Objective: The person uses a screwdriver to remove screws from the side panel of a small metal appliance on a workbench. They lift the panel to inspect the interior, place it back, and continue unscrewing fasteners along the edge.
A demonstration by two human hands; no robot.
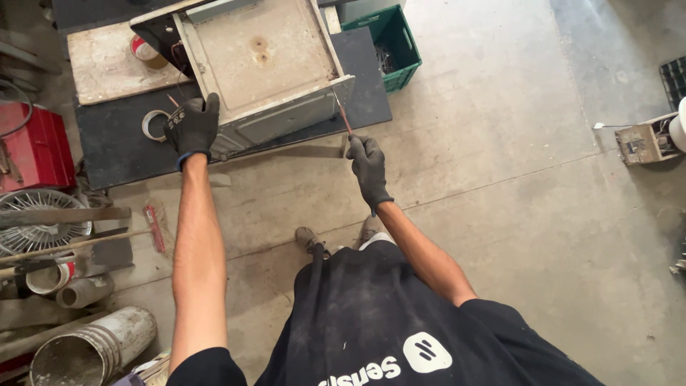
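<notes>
A grey metal appliance casing [264, 61] lies on a dark mat [121, 146] on the concrete floor in front of me. My left hand [191, 125], in a black glove, rests on the casing's near left corner. My right hand [368, 166], also gloved, is shut on a thin red-handled screwdriver [343, 118] whose tip points up at the casing's near right corner. My shoes [311, 238] show below, just short of the mat.
A green crate [396, 43] stands beyond the casing on the right. A tape roll [153, 123] lies on the mat, a red metal box [39, 146] and a wire wheel [36, 221] at left, buckets [93, 350] bottom left, a small device [647, 141] far right.
</notes>
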